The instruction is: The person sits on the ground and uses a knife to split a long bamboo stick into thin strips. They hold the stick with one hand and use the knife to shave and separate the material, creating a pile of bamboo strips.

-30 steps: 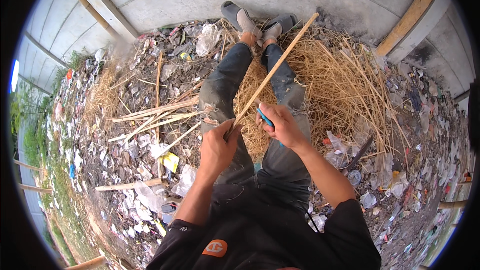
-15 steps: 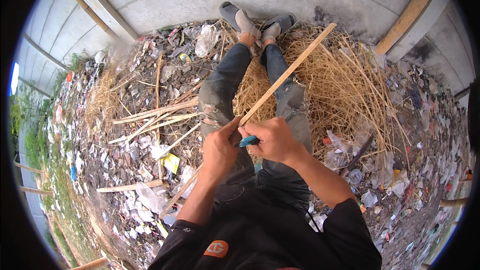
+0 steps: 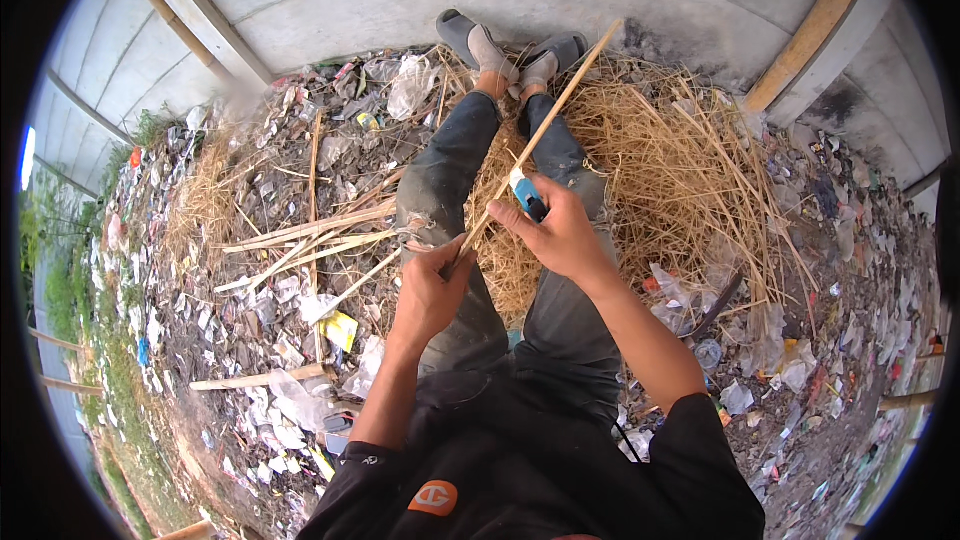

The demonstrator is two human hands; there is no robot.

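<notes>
A long bamboo strip [image 3: 568,100] slants from between my knees up toward my feet, near the concrete wall. Its near end is closed in my left hand [image 3: 432,290], by my left knee. My right hand [image 3: 566,238] grips a blue and white utility knife [image 3: 527,194] with a black end, further along the strip. The knife's front lies against the strip, where a small pale curl stands out; the blade itself is too small to make out. My right thumb reaches toward the strip.
Straw-like bamboo shavings [image 3: 680,160] are heaped beside and between my legs. Several split bamboo strips [image 3: 320,230] lie at left on litter-strewn ground, with a thicker bamboo piece [image 3: 262,377] nearer me. A concrete wall [image 3: 480,0] and a wooden post [image 3: 812,25] stand ahead.
My right hand and the knife have moved forward along the strip, away from my left hand. The strip's far end has swung left, and its narrow side now shows.
</notes>
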